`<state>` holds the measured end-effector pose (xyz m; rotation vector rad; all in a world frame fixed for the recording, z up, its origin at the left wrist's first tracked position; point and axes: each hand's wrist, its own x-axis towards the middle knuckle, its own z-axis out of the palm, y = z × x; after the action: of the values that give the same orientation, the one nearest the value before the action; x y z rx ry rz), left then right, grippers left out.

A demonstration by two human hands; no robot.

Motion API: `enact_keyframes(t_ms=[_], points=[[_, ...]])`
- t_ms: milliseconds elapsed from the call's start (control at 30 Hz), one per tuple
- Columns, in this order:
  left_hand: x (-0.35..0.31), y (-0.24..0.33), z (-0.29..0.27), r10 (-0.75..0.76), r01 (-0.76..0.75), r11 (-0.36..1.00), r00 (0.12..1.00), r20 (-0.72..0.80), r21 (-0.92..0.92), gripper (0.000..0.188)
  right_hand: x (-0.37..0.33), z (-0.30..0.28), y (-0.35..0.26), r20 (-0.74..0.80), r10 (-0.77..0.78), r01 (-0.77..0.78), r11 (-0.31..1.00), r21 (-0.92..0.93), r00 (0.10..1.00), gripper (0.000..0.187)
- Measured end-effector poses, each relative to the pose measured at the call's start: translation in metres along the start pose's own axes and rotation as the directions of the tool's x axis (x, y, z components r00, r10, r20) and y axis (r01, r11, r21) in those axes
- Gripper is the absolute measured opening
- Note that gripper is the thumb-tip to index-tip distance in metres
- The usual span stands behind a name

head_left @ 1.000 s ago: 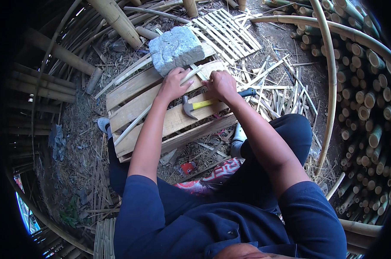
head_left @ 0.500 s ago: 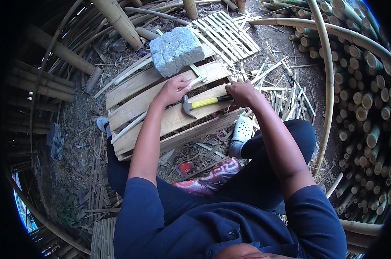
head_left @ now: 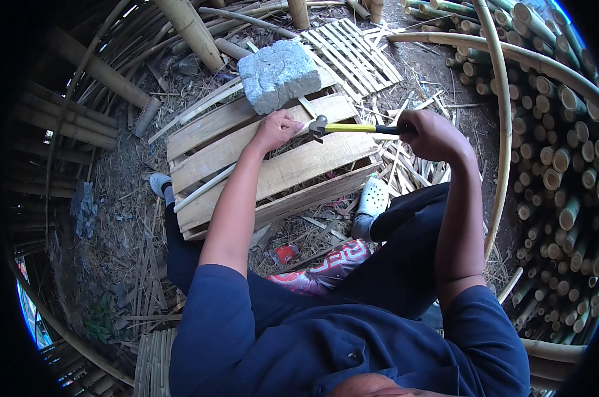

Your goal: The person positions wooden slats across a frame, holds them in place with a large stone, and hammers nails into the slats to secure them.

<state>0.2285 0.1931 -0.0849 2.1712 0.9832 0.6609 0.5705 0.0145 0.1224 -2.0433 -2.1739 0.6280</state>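
Though in the right hand (head_left: 432, 135), hammer (head_left: 356, 128) with head (head_left: 319, 127) near the left hand (head_left: 276, 131).

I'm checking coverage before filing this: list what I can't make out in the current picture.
Head view:
Hammer grip's end: hidden inside the right hand.
Pale strip's middle: covered by the left hand and forearm.
Whatever lies directly beneath the stone block: covered by the block.
Bamboo stack's outer side: cut off by the dark lens rim.
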Motion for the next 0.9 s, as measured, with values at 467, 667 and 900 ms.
enact_keyframes(t_ms=[467, 667, 900], points=[[-0.005, 0.015, -0.002, 0.000, -0.001, 1.000, 0.999, -0.046, -0.010, 0.026, -0.013, -0.015, 0.030, -0.249, 0.596, -0.530, 0.799, 0.285, 0.764, 0.035], [-0.004, 0.027, -0.005, 0.039, -0.040, 0.999, 0.999, -0.037, -0.027, 0.026, -0.008, -0.016, 0.039, -0.197, 0.645, -0.585, 0.758, 0.290, 0.738, 0.032], [-0.003, 0.023, -0.007, -0.010, 0.010, 0.996, 1.000, -0.005, -0.092, 0.022, 0.000, -0.006, 0.034, -0.167, 0.623, -0.551, 0.765, 0.334, 0.764, 0.031]])
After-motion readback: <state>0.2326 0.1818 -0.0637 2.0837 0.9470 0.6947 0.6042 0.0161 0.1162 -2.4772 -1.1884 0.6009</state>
